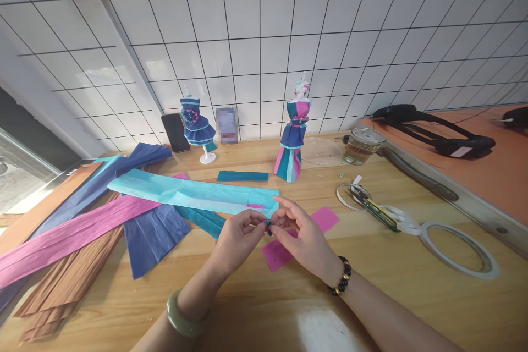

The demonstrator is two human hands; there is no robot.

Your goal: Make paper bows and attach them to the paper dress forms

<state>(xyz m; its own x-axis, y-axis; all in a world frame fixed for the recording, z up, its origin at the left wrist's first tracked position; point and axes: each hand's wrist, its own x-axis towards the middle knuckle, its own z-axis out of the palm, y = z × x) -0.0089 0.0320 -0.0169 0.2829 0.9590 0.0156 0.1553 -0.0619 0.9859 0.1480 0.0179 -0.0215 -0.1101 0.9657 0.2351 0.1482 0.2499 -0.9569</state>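
Note:
Between the fingertips of both hands is a small dark piece of crepe paper (269,226), mostly hidden; its exact shape cannot be made out. My left hand (240,236), with a pale bangle at the wrist, pinches it from the left. From the right my right hand (303,236), wearing a dark bead bracelet, pinches it too. Partly under the right hand lies a magenta paper strip (325,221). A long light-blue paper strip (198,192) stretches just beyond the hands. A teal paper strip (204,221) passes behind the left hand.
Two small dress forms in paper dresses, one blue (198,126) and one multicoloured (292,137), stand near the tiled wall. Crepe paper strips, including brown ones (78,280), pile up at left. A glass cup (363,146), utility knife (373,208) and tape roll (427,231) are at right.

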